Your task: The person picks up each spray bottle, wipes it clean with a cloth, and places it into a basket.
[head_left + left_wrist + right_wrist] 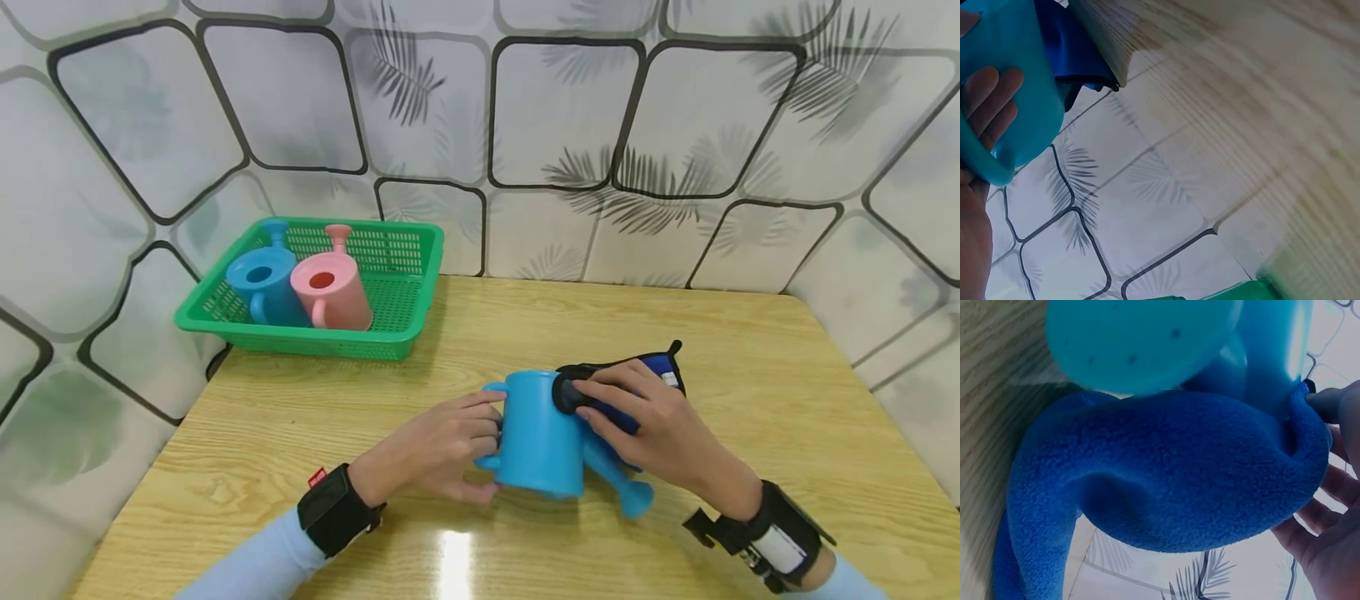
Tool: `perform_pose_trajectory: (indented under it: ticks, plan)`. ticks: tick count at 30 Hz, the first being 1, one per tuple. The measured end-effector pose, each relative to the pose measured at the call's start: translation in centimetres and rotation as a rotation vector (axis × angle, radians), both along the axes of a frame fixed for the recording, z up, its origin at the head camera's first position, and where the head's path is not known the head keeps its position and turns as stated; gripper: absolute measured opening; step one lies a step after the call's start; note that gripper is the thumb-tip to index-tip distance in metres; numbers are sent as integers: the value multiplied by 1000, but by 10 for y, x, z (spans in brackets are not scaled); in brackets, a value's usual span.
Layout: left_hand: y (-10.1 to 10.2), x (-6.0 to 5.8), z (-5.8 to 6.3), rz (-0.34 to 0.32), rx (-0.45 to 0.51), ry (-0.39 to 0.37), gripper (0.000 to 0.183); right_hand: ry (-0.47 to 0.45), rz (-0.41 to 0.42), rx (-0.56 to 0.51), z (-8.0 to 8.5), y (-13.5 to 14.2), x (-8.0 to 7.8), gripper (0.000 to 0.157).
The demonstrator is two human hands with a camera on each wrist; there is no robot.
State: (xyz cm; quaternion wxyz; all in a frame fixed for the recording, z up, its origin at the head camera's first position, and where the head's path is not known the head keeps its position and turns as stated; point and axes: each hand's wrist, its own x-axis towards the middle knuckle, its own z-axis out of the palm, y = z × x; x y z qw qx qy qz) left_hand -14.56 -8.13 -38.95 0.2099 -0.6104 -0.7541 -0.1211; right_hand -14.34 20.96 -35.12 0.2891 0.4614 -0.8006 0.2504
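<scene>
A light blue toy watering can [540,442] is tilted over the wooden table, its spout pointing right and towards me. My left hand [442,442] holds it by the handle, and in the left wrist view several fingers [994,103] pass through the handle against the can's wall. My right hand [667,425] pinches a dark blue cloth [1179,469] with black edging and touches it to the can's upper right side. The rest of the cloth hangs behind the spout, partly hidden by the hand. The perforated spout head [1141,344] shows close up in the right wrist view.
At the back left of the table [750,358] stands a green plastic basket [420,333]. Inside it are a blue watering can [281,292] and a pink watering can [345,292]. A patterned wall covering [555,117] closes the back and sides.
</scene>
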Motion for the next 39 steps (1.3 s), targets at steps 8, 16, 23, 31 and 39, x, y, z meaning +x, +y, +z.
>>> perform_pose_trajectory:
  ticks: [8,16,23,31,39]
  plan:
    - [-2,-2,-2,12,39,-27,26,-12,133,28,-2,-7,11,28]
    - [-4,-5,-3,34,44,-48,27,-20,220,46,-1,-11,19,24]
    - [-5,-5,-3,30,108,-135,24,-10,274,25,5,-11,20,23]
    - [-4,-3,1,31,142,-248,24,-109,316,4,16,-7,23,22]
    - [-3,-2,3,6,169,-267,27,-162,339,-37,16,-5,18,23]
